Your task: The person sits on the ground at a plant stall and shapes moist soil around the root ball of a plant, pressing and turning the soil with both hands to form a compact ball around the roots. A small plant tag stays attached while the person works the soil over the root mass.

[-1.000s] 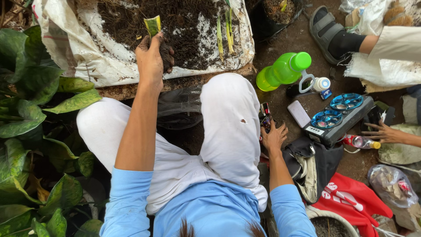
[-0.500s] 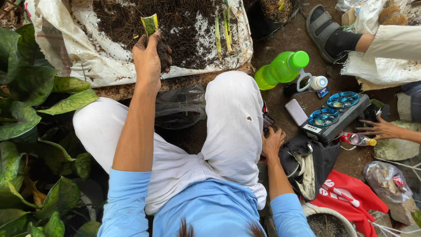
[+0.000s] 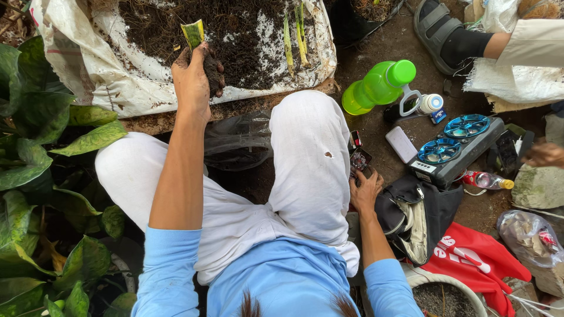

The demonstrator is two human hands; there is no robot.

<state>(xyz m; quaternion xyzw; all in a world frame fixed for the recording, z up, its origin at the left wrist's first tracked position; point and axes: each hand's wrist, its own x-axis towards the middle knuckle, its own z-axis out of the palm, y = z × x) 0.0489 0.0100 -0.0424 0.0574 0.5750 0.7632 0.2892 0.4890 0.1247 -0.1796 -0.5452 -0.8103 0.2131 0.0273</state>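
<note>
My left hand (image 3: 194,73) is raised over a white sack (image 3: 117,88) spread with dark soil, gripping a short green leaf cutting (image 3: 193,33) with a clump of soil under it. Down by my right knee, my right hand (image 3: 364,186) rests on the ground with its fingers on a small dark rectangular object (image 3: 359,159); whether it grips it is unclear. More green leaf cuttings (image 3: 295,32) stand in the soil on the sack. My white trousers fill the middle of the view.
Broad green plant leaves (image 3: 35,176) crowd the left. On the right ground lie a green bottle (image 3: 376,87), a blue-topped double-fan box (image 3: 455,147), a black bag (image 3: 417,211), a red bag (image 3: 470,258) and a pot rim (image 3: 446,285). Another person's sandalled foot (image 3: 446,35) and hand (image 3: 543,154) are at the right.
My left hand with the cutting has stayed over the soil, barely shifting. My right hand stays by my knee. The other person's hand has drawn back toward the right edge.
</note>
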